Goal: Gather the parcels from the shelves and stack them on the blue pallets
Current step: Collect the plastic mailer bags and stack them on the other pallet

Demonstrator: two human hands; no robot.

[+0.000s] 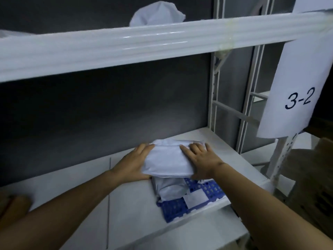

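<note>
Now both hands, left hand [134, 162] and right hand [201, 160], clasp white parcel [167, 160] (on shelf [126, 199]).

A soft white plastic mailer parcel [168, 160] lies flat atop another crumpled white plastic parcel [169, 188] and a blue-and-white patterned parcel with a white label [182, 204], on the white metal shelf [133, 201].

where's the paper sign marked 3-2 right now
In the head view, the 3-2 sign hangs at the far right, on the upright post of the white shelf.
</note>
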